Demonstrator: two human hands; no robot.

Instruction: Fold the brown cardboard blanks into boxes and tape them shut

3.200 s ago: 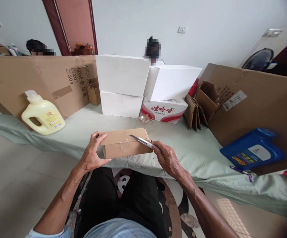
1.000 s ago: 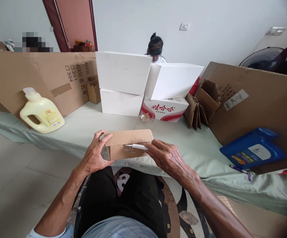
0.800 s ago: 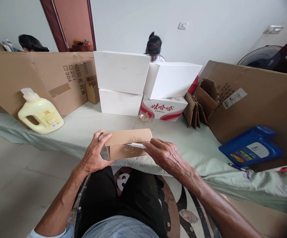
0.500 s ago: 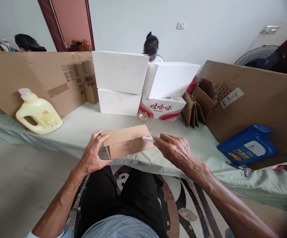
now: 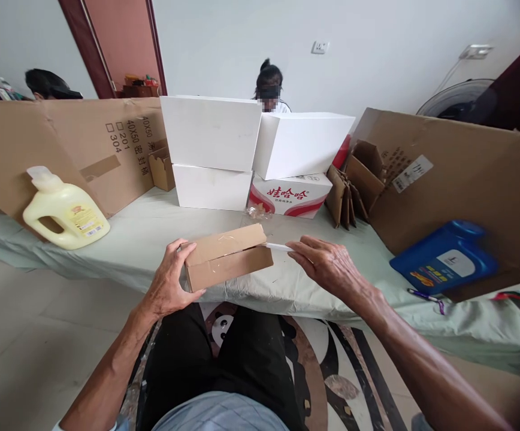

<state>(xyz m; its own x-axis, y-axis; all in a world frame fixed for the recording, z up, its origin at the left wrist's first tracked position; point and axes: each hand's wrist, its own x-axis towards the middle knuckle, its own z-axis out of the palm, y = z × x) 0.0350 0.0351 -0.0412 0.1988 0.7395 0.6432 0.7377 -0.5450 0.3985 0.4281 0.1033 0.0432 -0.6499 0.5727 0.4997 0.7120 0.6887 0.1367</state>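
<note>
A small brown cardboard box (image 5: pixel 228 251) lies tilted near the front edge of the covered table, a seam running along its length. My left hand (image 5: pixel 170 275) grips its left end, thumb below and fingers on top. In my right hand (image 5: pixel 327 263) is a thin, flat, whitish tool (image 5: pixel 279 246), possibly a knife; its kind is not plain. Its tip is at the box's right end, by the seam, where the flap stands slightly raised.
White boxes (image 5: pixel 210 131) and a red-and-white carton (image 5: pixel 289 194) are stacked behind. A yellow jug (image 5: pixel 66 212) stands left, a blue bottle (image 5: pixel 444 257) leans right beside a purple pen (image 5: pixel 425 296). Large cardboard panels (image 5: pixel 457 197) flank the table (image 5: pixel 143 230). Two people sit beyond.
My right hand has drawn the whitish tool rightward along the seam to the box's end. The left hand keeps its grip, and the seam gapes more at the right.
</note>
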